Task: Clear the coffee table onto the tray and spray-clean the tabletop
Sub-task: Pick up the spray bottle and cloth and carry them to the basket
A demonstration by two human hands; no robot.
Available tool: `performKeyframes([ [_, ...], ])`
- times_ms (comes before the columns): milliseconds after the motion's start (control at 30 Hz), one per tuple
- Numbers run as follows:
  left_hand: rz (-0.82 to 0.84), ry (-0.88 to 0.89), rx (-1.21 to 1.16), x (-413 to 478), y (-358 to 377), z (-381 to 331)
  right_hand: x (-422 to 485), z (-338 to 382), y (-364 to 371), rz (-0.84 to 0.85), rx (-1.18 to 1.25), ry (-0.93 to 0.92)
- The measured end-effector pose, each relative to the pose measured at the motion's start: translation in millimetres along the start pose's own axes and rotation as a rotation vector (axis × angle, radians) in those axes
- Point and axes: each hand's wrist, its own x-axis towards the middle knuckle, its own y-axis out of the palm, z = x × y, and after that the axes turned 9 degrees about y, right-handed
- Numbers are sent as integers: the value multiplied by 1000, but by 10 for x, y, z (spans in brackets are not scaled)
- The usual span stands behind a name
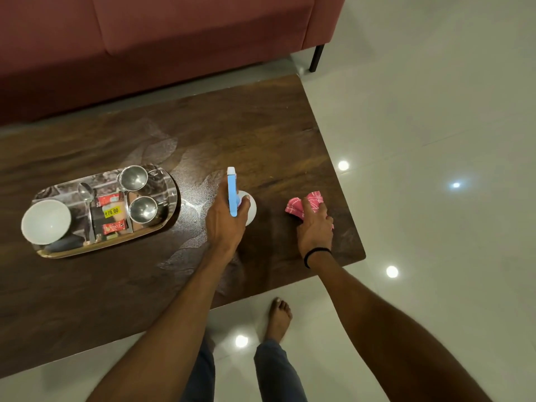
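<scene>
The dark wooden coffee table (261,126) fills the middle of the view. My left hand (224,219) grips a spray bottle (232,191) with a blue trigger head and white body, standing near the table's right part. My right hand (314,224) presses a crumpled pink cloth (301,203) onto the tabletop close to the right edge. On the left stands an oval tray (168,184) loaded with a white bowl (46,221), two steel cups (133,177) (143,208), a spoon (85,191) and red snack packets (111,211). Wet spray patches glisten between tray and bottle.
A dusky-red sofa (159,33) runs along the table's far side, its black leg (316,58) at the right. Glossy white floor tiles (435,111) surround the table's right and near edges. My bare foot (278,317) stands just below the near edge.
</scene>
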Motion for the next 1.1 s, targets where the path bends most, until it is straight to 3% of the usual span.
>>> performKeyframes([
  [133,17,-37,-61,-86,-159,-98,-287,128,-174,17,75,-71],
  [300,-107,-84,-118,-251,-668,-485,-750,484,-652,55,120,-157],
  [700,-446,-90,-124,-743,-2811,-1235,-2054,1836,-2089,-26,163,-523],
  [867,-555,-102,-128,-1240,-3662,-1094,-2791,2356,-2165,25,158,-653],
  [1100,-639,-172,-109,-2051,-4741,-220,-3988,3037,-1734,110,104,-736],
])
